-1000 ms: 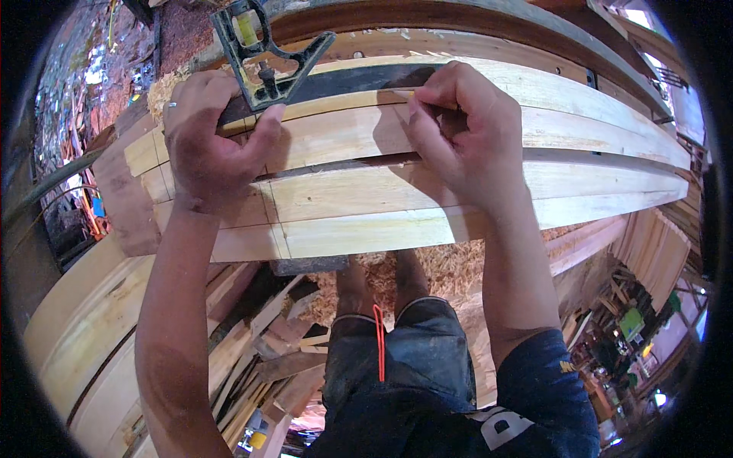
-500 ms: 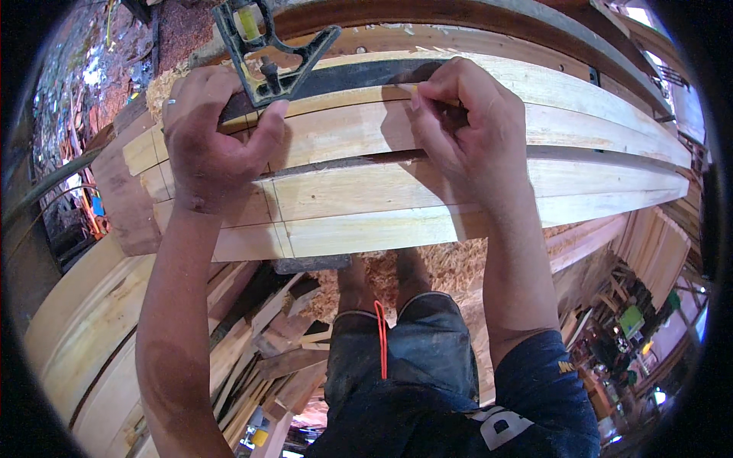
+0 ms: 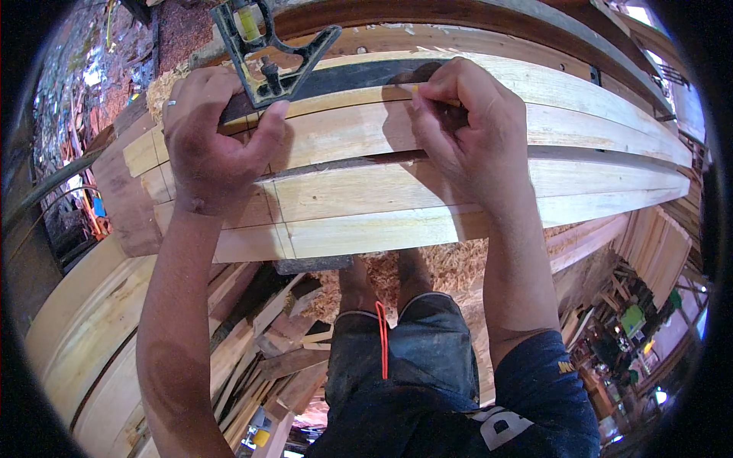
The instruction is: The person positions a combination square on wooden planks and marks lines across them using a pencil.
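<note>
A combination square lies on the pale boards, its dark frame-like head [image 3: 317,47] at the upper left and its dark steel blade [image 3: 343,79] running lengthwise along the top board [image 3: 336,126]. My left hand [image 3: 210,137] grips the square at the blade's left end, fingers over the far side and thumb by the tip of the head. Between the thumb and bent fingers of my right hand [image 3: 477,114] is a short pencil [image 3: 414,89], mostly hidden, its point at the blade's near edge. Dark lines run across and along the boards near my left hand.
Several planed boards [image 3: 382,191] lie side by side beneath my hands. A long beam [image 3: 489,19] runs behind them. Wood shavings [image 3: 458,263] cover the floor around my legs. Offcuts [image 3: 294,362] and more boards [image 3: 84,336] sit at the lower left; stacked planks [image 3: 653,248] stand at right.
Both hands and the square keep almost the same place. The pencil and right hand show hardly any shift.
</note>
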Motion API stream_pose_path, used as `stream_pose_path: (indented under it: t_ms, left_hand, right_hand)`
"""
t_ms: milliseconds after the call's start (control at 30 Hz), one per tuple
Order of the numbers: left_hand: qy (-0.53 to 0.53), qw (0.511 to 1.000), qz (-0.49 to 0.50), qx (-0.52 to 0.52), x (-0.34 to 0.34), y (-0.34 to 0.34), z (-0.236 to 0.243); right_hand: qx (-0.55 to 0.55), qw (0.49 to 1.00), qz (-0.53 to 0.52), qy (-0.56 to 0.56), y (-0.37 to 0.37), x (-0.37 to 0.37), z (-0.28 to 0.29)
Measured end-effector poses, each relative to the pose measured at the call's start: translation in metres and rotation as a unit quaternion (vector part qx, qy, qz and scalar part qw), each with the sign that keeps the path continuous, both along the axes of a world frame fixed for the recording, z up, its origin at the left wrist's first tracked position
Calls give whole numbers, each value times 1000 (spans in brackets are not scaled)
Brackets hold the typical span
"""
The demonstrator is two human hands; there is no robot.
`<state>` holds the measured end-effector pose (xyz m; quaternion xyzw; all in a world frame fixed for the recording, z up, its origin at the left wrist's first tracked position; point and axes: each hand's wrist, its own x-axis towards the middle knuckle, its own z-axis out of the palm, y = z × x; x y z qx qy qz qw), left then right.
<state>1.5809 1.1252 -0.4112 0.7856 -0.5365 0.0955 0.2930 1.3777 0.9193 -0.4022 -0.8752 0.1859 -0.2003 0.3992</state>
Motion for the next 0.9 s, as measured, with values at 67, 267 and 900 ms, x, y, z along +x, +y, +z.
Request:
stream_pose_path:
  t_ms: [67, 267, 900]
  left_hand:
    - [8, 1000, 3, 4, 0, 1, -1]
    - [8, 1000, 0, -11, 0, 0, -2]
    - [19, 1000, 21, -5, -8, -5, 6]
  right_hand:
    - [-8, 1000, 5, -1, -2, -1, -3]
    - [-9, 1000, -5, -4, 0, 0, -1]
    - [118, 983, -98, -105, -35, -13, -10]
